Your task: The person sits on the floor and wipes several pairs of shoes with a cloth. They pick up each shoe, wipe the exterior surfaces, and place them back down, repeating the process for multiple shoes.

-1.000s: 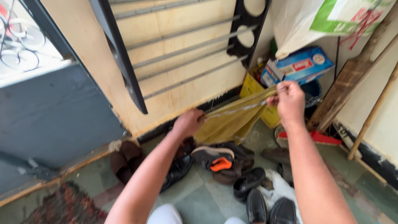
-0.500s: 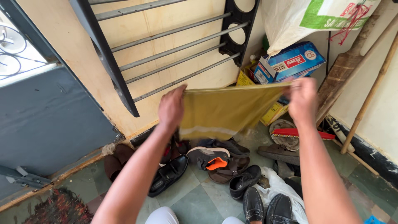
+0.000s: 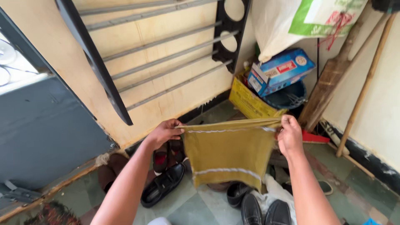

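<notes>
I hold an olive-yellow cloth [image 3: 228, 152] with pale stitched stripes, stretched flat between both hands and hanging down in front of me. My left hand [image 3: 163, 132] pinches its top left corner. My right hand [image 3: 289, 136] grips the top right corner. A wall-mounted drying rack [image 3: 166, 54] with grey metal rods and black end brackets hangs above and beyond the cloth, against a cream wall.
Black shoes [image 3: 163, 185] and other footwear lie on the green tiled floor below the cloth. A yellow crate [image 3: 249, 103], a blue box [image 3: 280, 71], a white sack [image 3: 291, 21], a wooden bat [image 3: 329, 83] and a stick [image 3: 363, 87] fill the right corner. A grey door [image 3: 37, 129] stands left.
The cloth went from bunched between my hands to spread flat and taut. My hands have drawn apart, and now sit lower in the view than half a second ago.
</notes>
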